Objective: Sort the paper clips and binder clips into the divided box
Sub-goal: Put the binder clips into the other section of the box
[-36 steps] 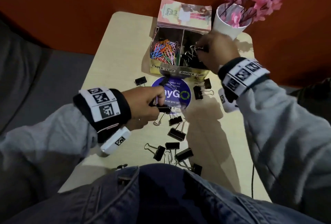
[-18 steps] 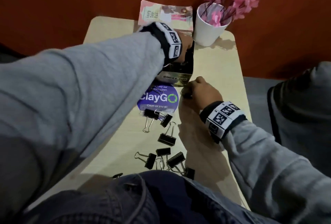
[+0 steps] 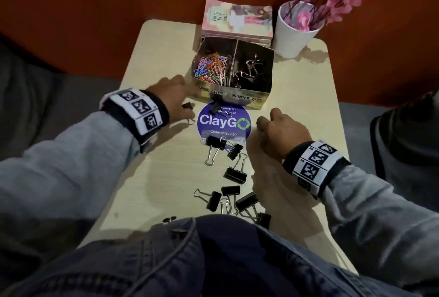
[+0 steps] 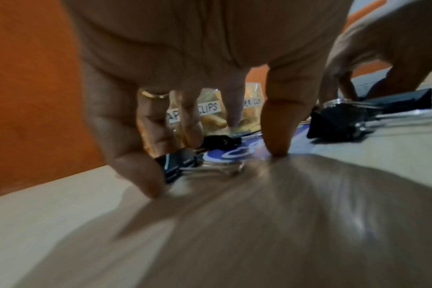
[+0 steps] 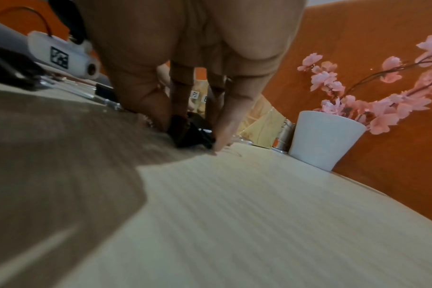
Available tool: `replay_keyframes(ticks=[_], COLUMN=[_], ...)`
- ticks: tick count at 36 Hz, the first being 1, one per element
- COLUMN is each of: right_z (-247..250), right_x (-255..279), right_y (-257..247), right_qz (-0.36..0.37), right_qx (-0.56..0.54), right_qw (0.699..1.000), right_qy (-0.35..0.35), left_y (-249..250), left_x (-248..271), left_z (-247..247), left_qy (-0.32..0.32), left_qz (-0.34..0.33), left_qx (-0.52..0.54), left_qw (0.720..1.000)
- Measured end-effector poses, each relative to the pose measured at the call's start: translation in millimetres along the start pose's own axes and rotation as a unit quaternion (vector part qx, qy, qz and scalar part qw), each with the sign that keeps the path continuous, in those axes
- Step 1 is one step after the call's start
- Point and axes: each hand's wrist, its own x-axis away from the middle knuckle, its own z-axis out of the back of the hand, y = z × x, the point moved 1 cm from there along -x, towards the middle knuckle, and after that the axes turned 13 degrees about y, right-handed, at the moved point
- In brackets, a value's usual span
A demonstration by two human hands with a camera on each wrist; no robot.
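I see a pale, smooth wood-grain laminate table [image 3: 154, 178], slightly glossy. Black matt binder clips with shiny wire metal handles [image 3: 235, 173]. Glossy yellow-wrapped divided box [image 3: 251, 104]. Smooth matt white pot [image 3: 292, 40]. Grey cloth sleeves [image 3: 71, 178].

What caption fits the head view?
Both hands reach for binder clips before the half-filled box.

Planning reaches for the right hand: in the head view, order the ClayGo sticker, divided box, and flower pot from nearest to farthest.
From the right hand:
1. ClayGo sticker, just left of it.
2. Divided box, ahead and left.
3. Flower pot, far corner.
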Motion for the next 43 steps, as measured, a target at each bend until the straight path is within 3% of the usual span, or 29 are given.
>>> replay_keyframes(ticks=[9, 15, 23, 28, 32, 36, 43], right_z=[-3.0, 3.5, 23.6, 17.0, 2.4, -7.9, -6.6], right_x=[18.8, 21.7, 15.9, -1.7, -0.2, 4.0, 6.8], right_y=[-13.4, -15.5, -7.9, -2.7, 1.3, -4.4, -14.8], right_qz=[0.065, 0.067, 0.011, 0.038, 0.038, 0.074, 0.073], right_qx=[-0.015, -0.005, -0.035, -0.066, -0.100, -0.051, -0.012], right_qw=[0.998, 0.998, 0.998, 0.997, 0.994, 0.996, 0.997], right_qy=[0.010, 0.006, 0.051, 0.001, 0.022, 0.000, 0.008], left_y=[35.6, 41.9, 33.1, 31.3, 24.7, 22.1, 28.1], left_x=[-5.2, -13.3, -11.6, -11.1, -9.4, -9.3, -9.0], left_z=[-42.3, -44.5, -47.2, -46.4, -46.5, -45.4, -46.3], left_qy=[-0.030, -0.010, -0.007, 0.017, -0.001, -0.017, -0.025], left_qz=[-0.088, -0.093, -0.124, -0.138, -0.143, -0.140, -0.140], left_qx=[-0.044, 0.038, 0.025, 0.010, 0.015, 0.021, 0.006], left_qw=[0.995, 0.995, 0.992, 0.990, 0.990, 0.990, 0.990])
